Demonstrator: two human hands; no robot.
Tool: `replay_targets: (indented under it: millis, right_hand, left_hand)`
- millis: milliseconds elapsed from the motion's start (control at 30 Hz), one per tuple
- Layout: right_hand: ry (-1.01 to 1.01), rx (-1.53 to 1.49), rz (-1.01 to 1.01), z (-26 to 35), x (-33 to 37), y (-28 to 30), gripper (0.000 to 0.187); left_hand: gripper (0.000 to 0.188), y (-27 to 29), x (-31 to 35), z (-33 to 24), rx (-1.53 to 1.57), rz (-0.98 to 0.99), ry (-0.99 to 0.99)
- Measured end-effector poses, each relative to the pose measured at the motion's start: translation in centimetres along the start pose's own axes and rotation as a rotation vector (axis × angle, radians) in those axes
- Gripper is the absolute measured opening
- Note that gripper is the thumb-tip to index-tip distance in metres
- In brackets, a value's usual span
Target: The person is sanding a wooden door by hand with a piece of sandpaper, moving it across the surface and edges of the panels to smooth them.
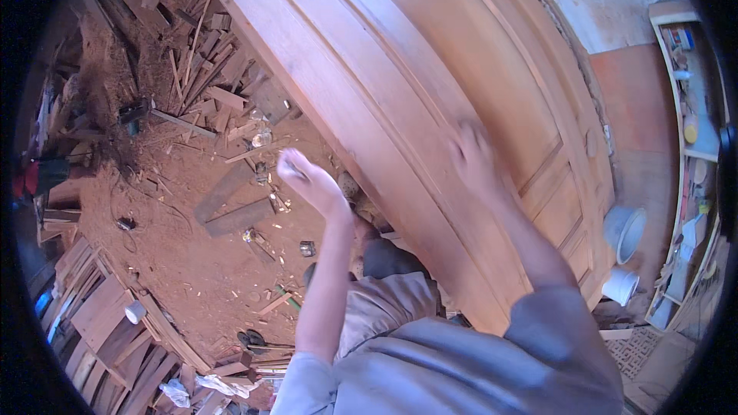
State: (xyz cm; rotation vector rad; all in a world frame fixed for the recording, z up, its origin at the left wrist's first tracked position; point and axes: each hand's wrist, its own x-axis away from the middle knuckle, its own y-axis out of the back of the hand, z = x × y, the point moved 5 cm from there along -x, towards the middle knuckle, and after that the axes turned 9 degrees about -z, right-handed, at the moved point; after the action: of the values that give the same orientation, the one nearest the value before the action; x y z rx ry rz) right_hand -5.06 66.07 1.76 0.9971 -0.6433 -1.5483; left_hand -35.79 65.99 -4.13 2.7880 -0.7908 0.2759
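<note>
A right hand (pixel 474 157) blurs over a panelled wooden door (pixel 415 92), a half-curled left hand (pixel 314 184) near its edge; I cannot tell either's grip.

I'm standing in a woodworking shop: pale chips (pixel 283 204) dot the reddish floor (pixel 169 223), offcuts (pixel 219 69) lie heaped about, boards (pixel 104 315) are piled to one side, a cluttered shelf (pixel 673 15) stands opposite, and a big panelled wooden door (pixel 415 123) fills the middle.
</note>
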Motion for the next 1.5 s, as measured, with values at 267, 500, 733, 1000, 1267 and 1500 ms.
replay_targets:
  millis: [267,500,733,1000,1267,1500]
  right_hand:
    - [-0.02,0.332,0.299,-2.2,7.3,2.9,0.03]
    - [0.164,0.157,0.039,7.3,-23.0,-12.4,0.024]
    - [0.102,0.06,0.058,9.1,-27.9,-14.9,0.024]
    - [-0.13,0.183,0.201,1.1,-3.9,-2.4,0.026]
    - [0.119,0.146,-0.003,9.7,-29.6,-15.9,0.018]
    - [0.079,0.147,-0.022,9.5,-30.5,-16.5,0.02]
  left_hand:
    - [0.079,-9.6,-5.9,-0.9,-0.306,0.153,-0.312]
    - [0.086,-10.7,-4.5,-3.2,-0.372,0.189,-0.376]
    - [0.085,-10.4,-5.8,-3.3,-0.37,0.182,-0.397]
    - [0.081,-13.1,-11.6,-4.2,-0.288,0.197,-0.335]
    - [0.079,-13.3,-11.6,-4.4,-0.271,0.252,-0.26]
    - [0.084,-13.9,-12.7,-4.2,-0.294,0.244,-0.281]
